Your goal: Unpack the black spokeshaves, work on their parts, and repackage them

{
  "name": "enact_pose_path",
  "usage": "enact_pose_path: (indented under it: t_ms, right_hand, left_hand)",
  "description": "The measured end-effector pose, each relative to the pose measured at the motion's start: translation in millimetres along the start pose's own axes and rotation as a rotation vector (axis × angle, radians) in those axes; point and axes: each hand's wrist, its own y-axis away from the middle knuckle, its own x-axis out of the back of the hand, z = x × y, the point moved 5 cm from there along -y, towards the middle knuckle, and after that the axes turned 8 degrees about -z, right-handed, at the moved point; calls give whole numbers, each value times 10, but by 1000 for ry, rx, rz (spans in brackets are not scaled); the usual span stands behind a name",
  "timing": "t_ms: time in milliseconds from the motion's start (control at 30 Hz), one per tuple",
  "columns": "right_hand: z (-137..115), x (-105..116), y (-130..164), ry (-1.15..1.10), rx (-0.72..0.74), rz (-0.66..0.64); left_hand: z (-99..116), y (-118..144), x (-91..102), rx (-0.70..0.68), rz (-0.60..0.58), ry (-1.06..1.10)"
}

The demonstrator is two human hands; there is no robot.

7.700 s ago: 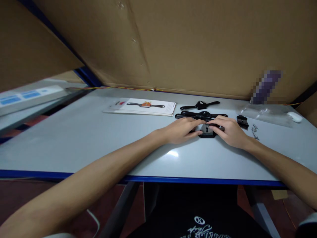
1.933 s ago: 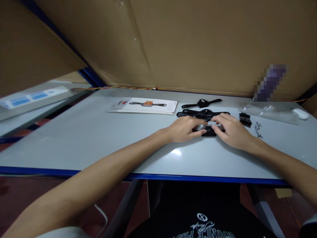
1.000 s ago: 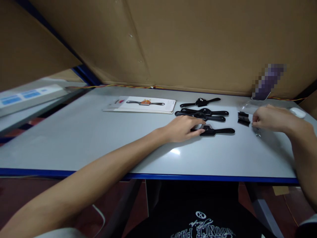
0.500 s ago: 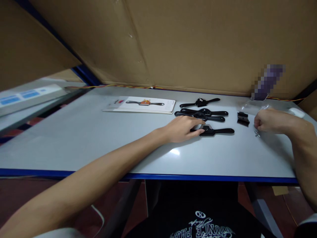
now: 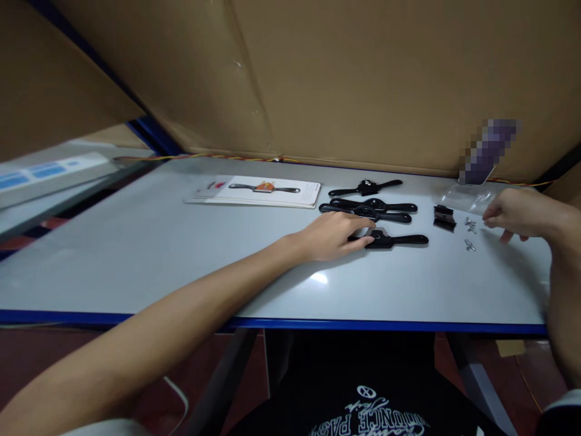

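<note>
Left hand (image 5: 329, 236) curled closed over the left end of the near black spokeshave (image 5: 384, 240), which lies on the table (image 5: 272, 266); right hand (image 5: 521, 212) loosely bent, fingertips just right of the silvery screws (image 5: 470, 224), and whether it pinches one I cannot tell. The step seems to be picking among them while the spokeshave is steadied; that calls for a fine pinch. Dark metal plates (image 5: 443, 219) sit left of the screws, other spokeshaves (image 5: 394, 217) farther left, a printed card (image 5: 272, 194) far left
</note>
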Motion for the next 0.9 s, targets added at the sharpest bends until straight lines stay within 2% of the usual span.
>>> enact_pose_path:
  t_ms: [133,267,333,433,533,733,900]
  right_hand:
    - [-135,-98,-10,-19,38,-30]
    - [-89,-182,-134,0,11,-236]
    - [-39,-186,-208,44,9,-298]
    - [-1,-157,-283,96,47,-257]
    - [16,-185,-297,106,70,-274]
    - [68,-173,-303,82,45,-244]
    - [-12,-126,-258,7,34,-233]
  left_hand:
    - [8,-3,5,-1,-11,-2]
    - [14,-1,11,8,-17,-1]
    - [15,0,13,8,-12,0]
    - [12,0,9,5,-11,0]
    - [6,-1,4,7,-15,0]
    - [3,-2,-4,23,-32,0]
    - [2,-2,-4,18,-35,-6]
